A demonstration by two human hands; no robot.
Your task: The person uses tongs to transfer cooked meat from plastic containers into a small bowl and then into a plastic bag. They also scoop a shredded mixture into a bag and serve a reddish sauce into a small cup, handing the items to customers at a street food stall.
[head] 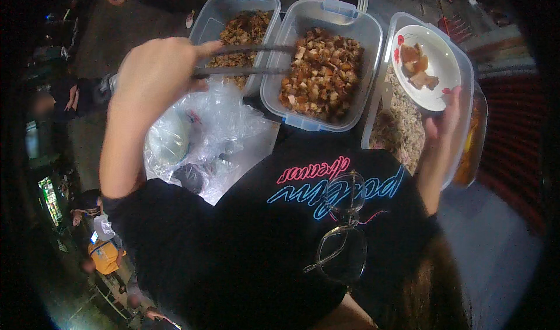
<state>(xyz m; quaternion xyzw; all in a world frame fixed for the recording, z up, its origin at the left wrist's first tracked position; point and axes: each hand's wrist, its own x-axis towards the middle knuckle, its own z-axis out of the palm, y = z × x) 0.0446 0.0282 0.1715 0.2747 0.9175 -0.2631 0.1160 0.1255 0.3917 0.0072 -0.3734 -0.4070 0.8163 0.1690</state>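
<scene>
My left hand [159, 65] grips a dark, blurred pair of tongs [245, 70], whose two arms reach right over a clear plastic tub. Their tips meet the left side of the diced brown food [326, 74] in the middle tub [376, 37]. On the right, my right hand [448, 115] holds the lower rim of an oval white dish [446, 70] with red flower marks. Several light-brown food pieces [419, 67] lie in that dish, which is tilted above a tub of pale chopped food [404, 115].
A tub [205, 26] of finely chopped brown food stands left of the middle one. Clear plastic bags [210, 133] lie below it. At far right is a container with orange contents [470, 150]. Eyeglasses [343, 251] hang on my black shirt. Blurred people stand in the left background.
</scene>
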